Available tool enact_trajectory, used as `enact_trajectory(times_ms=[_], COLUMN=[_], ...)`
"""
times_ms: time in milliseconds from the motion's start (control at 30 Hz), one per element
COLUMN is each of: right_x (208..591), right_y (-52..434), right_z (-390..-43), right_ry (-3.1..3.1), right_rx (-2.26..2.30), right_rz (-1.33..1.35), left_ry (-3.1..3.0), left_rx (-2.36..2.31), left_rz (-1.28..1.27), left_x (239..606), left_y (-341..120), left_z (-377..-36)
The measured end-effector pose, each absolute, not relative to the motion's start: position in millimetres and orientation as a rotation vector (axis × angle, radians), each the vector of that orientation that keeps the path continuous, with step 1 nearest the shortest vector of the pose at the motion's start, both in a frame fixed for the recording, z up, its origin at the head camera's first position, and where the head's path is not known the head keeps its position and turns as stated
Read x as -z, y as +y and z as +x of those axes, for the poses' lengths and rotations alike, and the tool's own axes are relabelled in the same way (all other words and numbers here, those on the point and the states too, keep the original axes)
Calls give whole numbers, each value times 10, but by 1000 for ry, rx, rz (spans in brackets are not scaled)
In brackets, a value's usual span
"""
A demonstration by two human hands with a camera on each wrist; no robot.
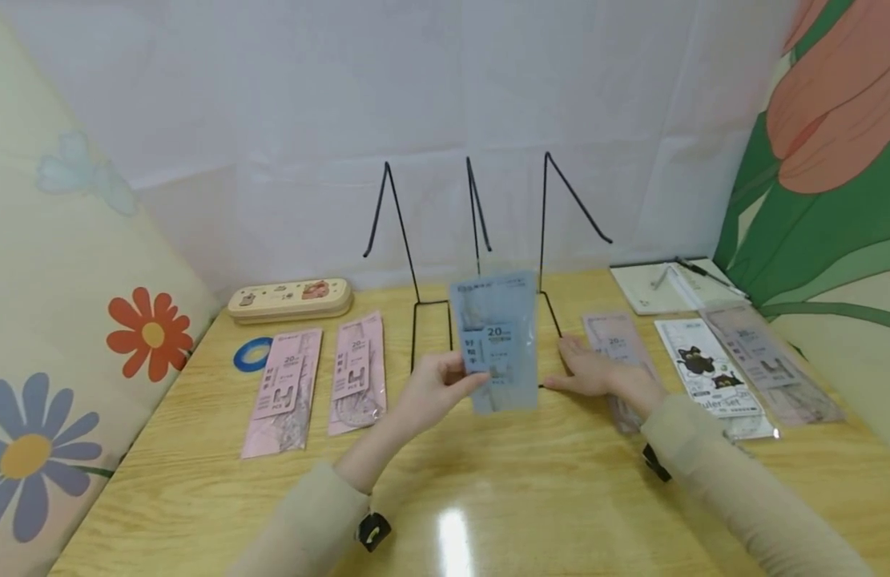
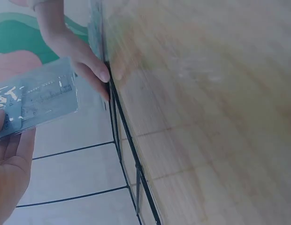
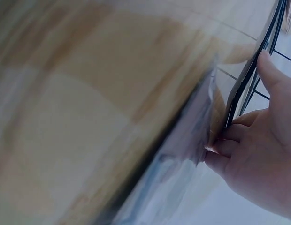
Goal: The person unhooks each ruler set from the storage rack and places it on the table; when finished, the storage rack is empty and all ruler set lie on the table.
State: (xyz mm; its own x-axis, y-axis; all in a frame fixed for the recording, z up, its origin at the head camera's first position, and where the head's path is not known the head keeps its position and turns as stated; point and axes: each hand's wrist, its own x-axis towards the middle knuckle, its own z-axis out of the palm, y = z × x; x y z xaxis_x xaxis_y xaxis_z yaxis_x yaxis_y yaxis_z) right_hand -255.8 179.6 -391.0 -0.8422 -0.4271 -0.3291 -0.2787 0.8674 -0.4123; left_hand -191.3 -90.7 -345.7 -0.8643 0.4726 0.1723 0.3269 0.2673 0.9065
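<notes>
The left hand (image 1: 433, 390) pinches a blue packet (image 1: 497, 340) by its left edge, thumb across the front, and holds it upright in the air just in front of the wire stand (image 1: 481, 240). With so little of the packet gripped, the limp plastic could bend or swing and slide out onto the table (image 1: 531, 481). Just to the right, the right hand (image 1: 596, 370) rests low on the table, fingers loosely bent with their tips at the stand's base wire; the wrist views show a fingertip pressed to that wire, but I cannot tell whether the fingers grip it. If that hand lets up or nudges sideways, the light stand could skid or tip, and the packet's edge could catch on one of the thin uprights. The right wrist lies across a grey packet (image 1: 618, 353), which could be dragged along if the arm moves. Farther left of the left hand lie two pink packets (image 1: 318, 381), a blue ring (image 1: 253, 353) and a case (image 1: 289, 300); beyond the right hand, more packets (image 1: 733, 369) and a notebook (image 1: 668, 286).
</notes>
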Motion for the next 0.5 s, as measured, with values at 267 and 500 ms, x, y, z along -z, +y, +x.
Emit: enact_trajectory(times_ms=[267,500], right_x=[3929,3918], right_y=[1787,1786], right_z=[-2577,-2573], right_ry=[2625,2617], right_rx=[487,486], right_rz=[-543,-545], left_ry=[2376,2509], left_rx=[-1647,-1721], left_rz=[762,617], left_x=[3495,3587], left_y=[-1139,-1741], left_z=[-1641,-1531])
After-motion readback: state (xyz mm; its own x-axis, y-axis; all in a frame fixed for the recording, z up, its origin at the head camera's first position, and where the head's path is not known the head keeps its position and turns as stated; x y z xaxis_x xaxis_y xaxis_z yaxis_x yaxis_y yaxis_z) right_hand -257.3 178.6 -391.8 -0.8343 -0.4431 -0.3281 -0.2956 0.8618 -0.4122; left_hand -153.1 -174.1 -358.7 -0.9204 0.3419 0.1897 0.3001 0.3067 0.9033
